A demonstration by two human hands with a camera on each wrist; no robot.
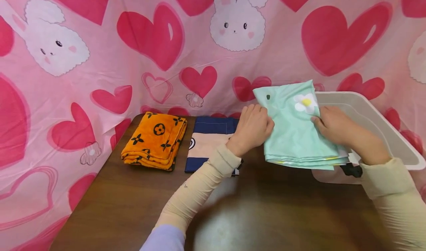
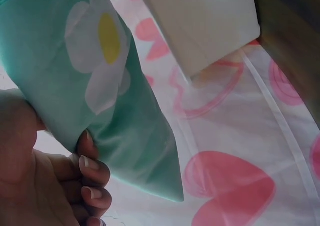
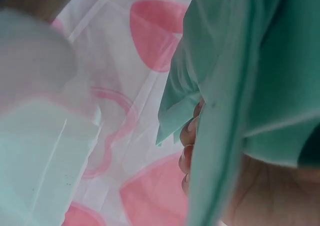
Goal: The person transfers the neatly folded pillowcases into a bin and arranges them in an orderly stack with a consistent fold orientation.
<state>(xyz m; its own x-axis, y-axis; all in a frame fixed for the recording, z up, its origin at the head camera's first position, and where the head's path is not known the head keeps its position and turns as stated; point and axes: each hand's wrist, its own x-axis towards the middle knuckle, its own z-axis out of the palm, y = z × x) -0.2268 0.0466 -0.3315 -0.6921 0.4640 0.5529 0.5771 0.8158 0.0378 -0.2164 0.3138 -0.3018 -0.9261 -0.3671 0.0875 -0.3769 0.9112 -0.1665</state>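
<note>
Both hands hold up a folded mint-green cloth (image 1: 293,129) with a white daisy print, above the right half of the table. My left hand (image 1: 251,127) grips its left edge with curled fingers. In the left wrist view, the thumb and fingers (image 2: 90,163) pinch the cloth's edge. My right hand (image 1: 337,127) grips the right edge, thumb on the near face. The right wrist view shows fingertips (image 3: 187,146) beyond the cloth, partly hidden by it. Several layers hang evenly at the lower edge.
A folded orange cloth (image 1: 154,140) with dark flower marks lies at the table's (image 1: 133,206) back left. Beside it is a folded navy-and-beige cloth (image 1: 208,145), partly behind the left arm. A pale tub (image 1: 362,106) stands at the right, behind the right arm. Heart-print fabric (image 1: 199,32) hangs behind.
</note>
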